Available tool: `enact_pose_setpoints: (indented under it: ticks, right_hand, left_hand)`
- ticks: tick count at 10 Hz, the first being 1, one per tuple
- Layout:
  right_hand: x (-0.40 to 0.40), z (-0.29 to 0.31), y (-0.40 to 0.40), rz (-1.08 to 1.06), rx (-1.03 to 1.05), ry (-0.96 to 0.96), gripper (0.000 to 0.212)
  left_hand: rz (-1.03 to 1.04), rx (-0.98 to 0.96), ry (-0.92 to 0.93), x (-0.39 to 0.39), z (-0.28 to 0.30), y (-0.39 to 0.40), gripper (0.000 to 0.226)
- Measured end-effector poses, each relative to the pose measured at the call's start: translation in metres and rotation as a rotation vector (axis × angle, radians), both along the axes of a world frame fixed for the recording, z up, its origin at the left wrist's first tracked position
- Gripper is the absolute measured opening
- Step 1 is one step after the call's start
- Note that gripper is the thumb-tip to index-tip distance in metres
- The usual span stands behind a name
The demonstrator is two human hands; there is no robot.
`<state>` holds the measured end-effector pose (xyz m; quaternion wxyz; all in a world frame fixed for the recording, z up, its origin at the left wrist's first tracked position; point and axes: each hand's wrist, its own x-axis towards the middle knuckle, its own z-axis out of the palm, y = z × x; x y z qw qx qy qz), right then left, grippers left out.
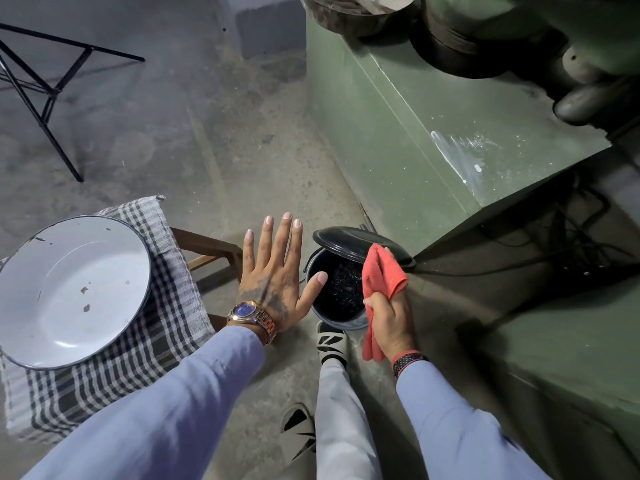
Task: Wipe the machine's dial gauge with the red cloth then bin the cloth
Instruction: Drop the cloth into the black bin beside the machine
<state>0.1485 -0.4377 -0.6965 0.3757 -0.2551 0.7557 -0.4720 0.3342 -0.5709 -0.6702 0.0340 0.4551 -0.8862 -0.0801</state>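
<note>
My right hand (391, 320) is shut on the red cloth (382, 275), which hangs over the right side of a small black pedal bin (313, 271) on the floor. The bin's lid (356, 242) stands tilted open, and dark contents show inside. My foot in a white and black sandal (330, 342) rests at the bin's near base. My left hand (277, 277) hovers flat just left of the bin, fingers spread, holding nothing. The green machine (433, 140) rises at the right; its dial gauge is not in view.
A white enamel basin (69, 289) sits on a checked cloth (166, 327) over a wooden stool at the left. A black metal stand (41, 98) is at the far left. Dark cables (554, 251) lie beside the machine's base. Bare concrete floor (207, 133) stretches ahead.
</note>
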Motion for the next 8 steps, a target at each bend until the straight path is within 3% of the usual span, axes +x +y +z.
enact_pose_setpoints:
  ticks: [1, 3, 5, 6, 7, 8]
  right_hand:
    - [-0.003, -0.002, 0.001, 0.191, -0.046, 0.235, 0.095]
    - [0.002, -0.012, 0.011, 0.463, 0.243, 0.812, 0.096]
    - [0.009, -0.061, 0.001, 0.662, 0.358, 1.143, 0.08]
    - [0.002, -0.089, -0.026, 0.738, 0.558, 1.117, 0.097]
    - [-0.001, -0.096, -0.031, 0.804, 0.619, 1.031, 0.119]
    - [0.005, -0.093, -0.024, 0.757, 0.533, 0.985, 0.115]
  left_hand:
    - [0.011, -0.003, -0.004, 0.003, -0.011, 0.0, 0.096]
    - [0.015, 0.02, -0.007, 0.005, -0.021, 0.002, 0.096]
    - [0.02, 0.02, 0.001, 0.015, -0.036, 0.002, 0.096]
    - [0.014, -0.015, 0.021, 0.025, -0.049, -0.001, 0.096]
    - [0.003, -0.027, 0.014, 0.03, -0.05, -0.002, 0.096]
    - [0.009, -0.006, 0.018, 0.027, -0.046, -0.003, 0.096]
